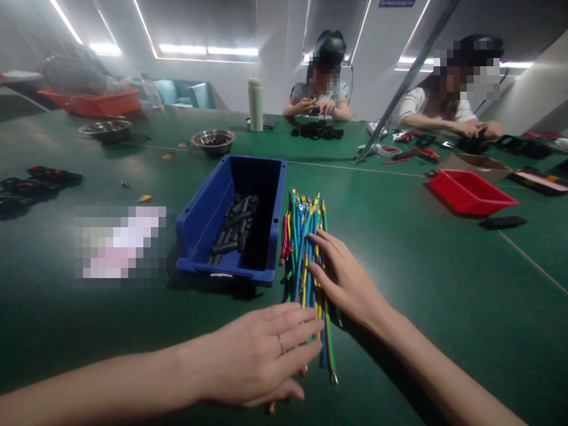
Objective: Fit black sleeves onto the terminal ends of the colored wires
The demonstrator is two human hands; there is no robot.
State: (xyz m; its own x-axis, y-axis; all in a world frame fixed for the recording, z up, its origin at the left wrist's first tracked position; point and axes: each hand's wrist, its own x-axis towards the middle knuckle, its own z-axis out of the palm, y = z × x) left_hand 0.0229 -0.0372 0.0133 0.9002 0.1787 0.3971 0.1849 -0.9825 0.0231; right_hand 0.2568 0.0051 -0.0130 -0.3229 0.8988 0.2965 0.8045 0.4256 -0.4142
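A bundle of coloured wires [304, 236], blue, yellow, green and pink with metal terminals, lies on the green table [421, 284] right of a blue bin [208, 219]. My left hand [261, 355] lies flat with fingers stretched over the near end of the wires. My right hand [346, 278] rests open on the middle of the bundle, fingers spread and pointing left. Inside the bin are several short black tubes [237, 228].
A red tray [468, 190] sits at the right, a red basket [95, 102] far left. Steel bowls [213, 141] and a pale bottle [255, 104] stand behind the bin. Black parts [35, 183] lie at the left. Two other people work at the far side.
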